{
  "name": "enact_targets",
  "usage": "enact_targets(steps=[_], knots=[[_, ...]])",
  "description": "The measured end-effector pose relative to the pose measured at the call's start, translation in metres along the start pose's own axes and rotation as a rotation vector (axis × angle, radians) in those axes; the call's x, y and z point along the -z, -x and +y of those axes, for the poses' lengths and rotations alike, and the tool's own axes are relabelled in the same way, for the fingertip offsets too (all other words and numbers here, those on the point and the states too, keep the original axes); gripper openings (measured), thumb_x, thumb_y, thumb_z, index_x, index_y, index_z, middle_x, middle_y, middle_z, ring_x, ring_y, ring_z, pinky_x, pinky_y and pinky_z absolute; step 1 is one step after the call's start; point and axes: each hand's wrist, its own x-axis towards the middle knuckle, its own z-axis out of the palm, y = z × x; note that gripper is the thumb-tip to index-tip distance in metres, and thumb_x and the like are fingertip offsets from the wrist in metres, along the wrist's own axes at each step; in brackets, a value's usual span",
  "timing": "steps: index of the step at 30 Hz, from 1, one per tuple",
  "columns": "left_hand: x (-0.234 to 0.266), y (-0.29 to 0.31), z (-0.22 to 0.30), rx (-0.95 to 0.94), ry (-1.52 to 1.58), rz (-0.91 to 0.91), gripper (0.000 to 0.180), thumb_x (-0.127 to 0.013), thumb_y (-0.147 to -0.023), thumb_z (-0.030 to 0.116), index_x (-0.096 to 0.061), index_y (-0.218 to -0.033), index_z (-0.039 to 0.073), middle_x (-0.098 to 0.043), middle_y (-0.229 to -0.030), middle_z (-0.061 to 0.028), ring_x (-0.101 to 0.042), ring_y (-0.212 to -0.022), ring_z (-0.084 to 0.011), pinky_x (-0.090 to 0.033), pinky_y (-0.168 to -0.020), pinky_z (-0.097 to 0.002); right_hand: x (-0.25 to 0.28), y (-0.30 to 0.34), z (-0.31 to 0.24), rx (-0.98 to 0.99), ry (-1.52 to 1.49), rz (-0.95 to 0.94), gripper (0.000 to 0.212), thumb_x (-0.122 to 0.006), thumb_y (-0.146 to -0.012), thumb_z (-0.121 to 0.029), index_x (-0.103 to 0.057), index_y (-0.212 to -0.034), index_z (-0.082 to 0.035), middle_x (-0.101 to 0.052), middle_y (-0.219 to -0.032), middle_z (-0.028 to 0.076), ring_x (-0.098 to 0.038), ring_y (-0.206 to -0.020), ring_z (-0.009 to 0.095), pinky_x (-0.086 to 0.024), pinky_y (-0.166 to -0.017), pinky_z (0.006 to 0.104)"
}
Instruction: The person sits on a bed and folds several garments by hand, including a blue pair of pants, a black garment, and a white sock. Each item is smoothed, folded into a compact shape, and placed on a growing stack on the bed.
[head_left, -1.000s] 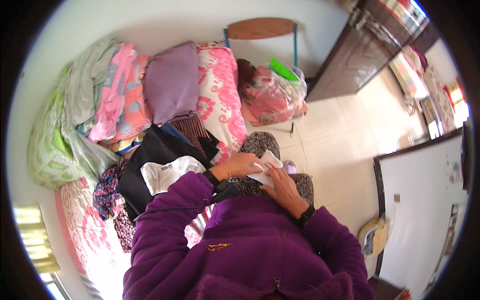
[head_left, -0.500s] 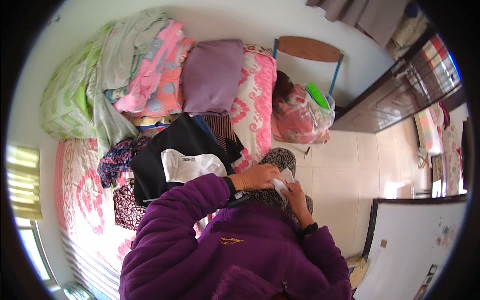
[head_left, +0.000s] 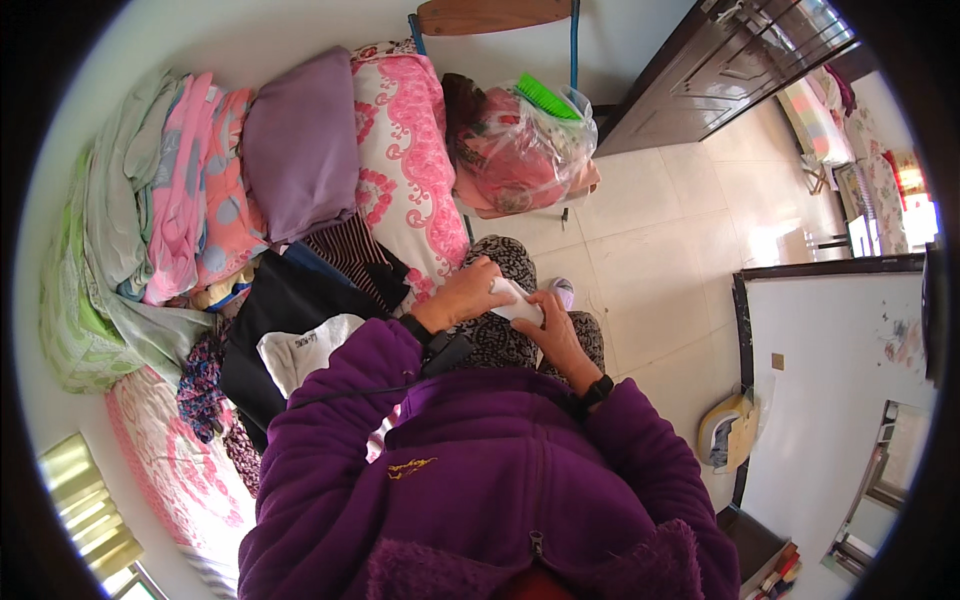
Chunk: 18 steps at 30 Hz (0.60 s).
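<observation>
In front of my lap, a small folded white cloth (head_left: 517, 303) stretches between my two hands. My left hand (head_left: 463, 297) pinches its left end with the fingertips. At the other end, my right hand (head_left: 556, 333) grips it between thumb and fingers. Both hands are above my legs in black-and-white patterned trousers (head_left: 489, 345). To the left, a white sock-like piece (head_left: 300, 352) with dark lettering lies on a black folded garment (head_left: 262, 315), partly hidden by my left sleeve.
Stacked clothes (head_left: 180, 190) and a purple folded cloth (head_left: 305, 140) lie on the bed with a pink floral sheet (head_left: 400, 170). A chair (head_left: 495, 14) holds a clear plastic bag (head_left: 525, 155) and green brush (head_left: 547, 97). A dark door (head_left: 690, 95) stands at the right.
My view has shifted, so the bed and chair sit further left and higher. The white cloth, bunched between my hands before, is now drawn out into a longer flat strip.
</observation>
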Motion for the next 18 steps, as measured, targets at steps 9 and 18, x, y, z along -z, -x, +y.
enact_targets(steps=[9, 18], knots=[[0.005, 0.027, 0.005, -0.014, 0.330, -0.024, 0.033, -0.079, -0.075, 0.016, -0.057, -0.097, 0.004, -0.060, -0.101, -0.0103, -0.060, -0.096, -0.0229, -0.047, -0.083, -0.0336, 0.004, -0.008, 0.004, 0.062, -0.074, -0.088, 0.050, -0.087, -0.070, -0.017, -0.055, -0.107, -0.006, -0.057, -0.121, 0.013, -0.056, -0.114, 0.026, -0.048, -0.091, 0.0365], [0.027, 0.062, 0.041, -0.266, 0.450, 0.312, 0.052, -0.073, -0.075, 0.002, -0.056, -0.124, 0.006, -0.059, -0.110, -0.0115, -0.060, -0.104, -0.0273, -0.049, -0.090, -0.0367, 0.015, -0.010, -0.066, 0.483, 0.047, 0.077, 0.052, -0.081, -0.070, -0.001, -0.053, -0.114, -0.005, -0.052, -0.128, 0.019, -0.054, -0.116, 0.038, -0.049, -0.093, 0.0420]])
